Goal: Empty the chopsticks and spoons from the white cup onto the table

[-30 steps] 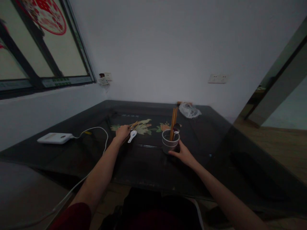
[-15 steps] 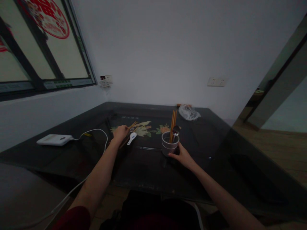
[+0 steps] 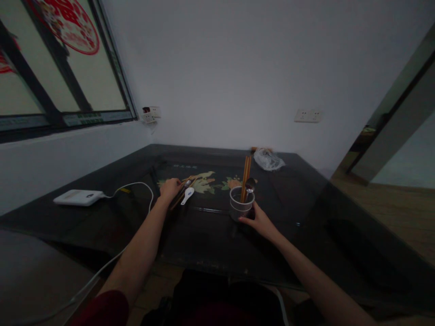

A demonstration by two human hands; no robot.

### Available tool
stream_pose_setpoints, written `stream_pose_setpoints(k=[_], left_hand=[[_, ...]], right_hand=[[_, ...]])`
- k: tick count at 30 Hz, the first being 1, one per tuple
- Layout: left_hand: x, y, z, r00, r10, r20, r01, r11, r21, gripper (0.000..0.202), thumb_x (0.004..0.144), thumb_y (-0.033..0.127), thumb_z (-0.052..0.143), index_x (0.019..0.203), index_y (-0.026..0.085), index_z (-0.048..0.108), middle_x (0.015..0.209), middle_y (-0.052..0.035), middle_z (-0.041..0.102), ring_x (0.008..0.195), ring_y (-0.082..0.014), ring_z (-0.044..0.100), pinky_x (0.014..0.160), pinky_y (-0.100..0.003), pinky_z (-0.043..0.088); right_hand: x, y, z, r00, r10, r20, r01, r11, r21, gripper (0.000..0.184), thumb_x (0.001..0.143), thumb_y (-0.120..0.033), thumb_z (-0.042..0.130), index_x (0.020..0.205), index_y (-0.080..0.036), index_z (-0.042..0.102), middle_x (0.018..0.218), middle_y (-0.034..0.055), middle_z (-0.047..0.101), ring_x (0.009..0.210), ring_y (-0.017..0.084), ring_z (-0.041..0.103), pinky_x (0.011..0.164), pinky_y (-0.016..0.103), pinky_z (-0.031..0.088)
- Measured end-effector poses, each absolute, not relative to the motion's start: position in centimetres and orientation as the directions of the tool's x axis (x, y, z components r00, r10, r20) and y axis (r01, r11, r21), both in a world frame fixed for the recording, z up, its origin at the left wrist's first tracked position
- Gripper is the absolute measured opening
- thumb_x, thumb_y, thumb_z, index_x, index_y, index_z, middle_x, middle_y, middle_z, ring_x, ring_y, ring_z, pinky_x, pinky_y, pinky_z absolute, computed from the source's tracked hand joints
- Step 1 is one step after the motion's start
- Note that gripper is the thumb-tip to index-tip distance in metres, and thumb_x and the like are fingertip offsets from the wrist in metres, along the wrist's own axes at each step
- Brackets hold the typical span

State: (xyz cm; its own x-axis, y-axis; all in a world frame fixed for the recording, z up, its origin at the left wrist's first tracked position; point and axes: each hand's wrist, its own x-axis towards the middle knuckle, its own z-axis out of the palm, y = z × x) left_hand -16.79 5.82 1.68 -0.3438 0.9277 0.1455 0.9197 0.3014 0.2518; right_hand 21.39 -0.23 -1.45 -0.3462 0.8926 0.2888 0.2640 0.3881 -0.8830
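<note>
My left hand is low over the table, its fingers closed at the near end of thin wooden chopsticks; part of them is hidden behind the fingers. Just right of it lie a metal spoon and another chopstick. Beside these rests a white soup spoon with a blue mark. My right hand grips the lower right side of a grey cup standing on the table. Brown chopsticks and a dark-bowled metal spoon stand upright inside the cup.
A white power bank with a white cable lies on the left of the dark, flower-patterned table. Near the wall is a crumpled clear plastic bag. A dark flat object lies at the right.
The chopsticks at my left hand have dipped lower, and their tips now lie closer to the tabletop. My right hand and the cup have stayed in place.
</note>
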Motion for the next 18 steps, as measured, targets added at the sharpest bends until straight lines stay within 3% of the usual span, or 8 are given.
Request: stream_pose_setpoints(k=[11, 18], left_hand=[[-16.31, 5.5, 2.18, -0.323, 0.928, 0.186, 0.931, 0.276, 0.24, 0.043, 0.081, 0.055, 0.049, 0.102, 0.023, 0.068, 0.106, -0.01, 0.069, 0.095, -0.0248, 0.063, 0.074, -0.027, 0.047], [-17.01, 5.84, 1.42, -0.375, 0.916, 0.139, 0.907, 0.332, 0.261, 0.038, 0.08, 0.051, 0.051, 0.101, 0.024, 0.069, 0.108, -0.0099, 0.068, 0.098, -0.0253, 0.063, 0.074, -0.028, 0.047]], right_hand=[[21.43, -0.18, -1.51, -0.351, 0.893, 0.282, 0.263, 0.383, -0.886, 0.072, 0.066, -0.035, 0.074, 0.128, -0.019, 0.042, 0.13, 0.0135, 0.054, 0.121, 0.027, 0.05, 0.105, 0.044, 0.037], [21.4, -0.4, -1.14, -0.349, 0.893, 0.283, 0.271, 0.385, -0.882, 0.071, 0.066, -0.034, 0.074, 0.127, -0.018, 0.042, 0.128, 0.0138, 0.055, 0.121, 0.028, 0.051, 0.105, 0.045, 0.036]])
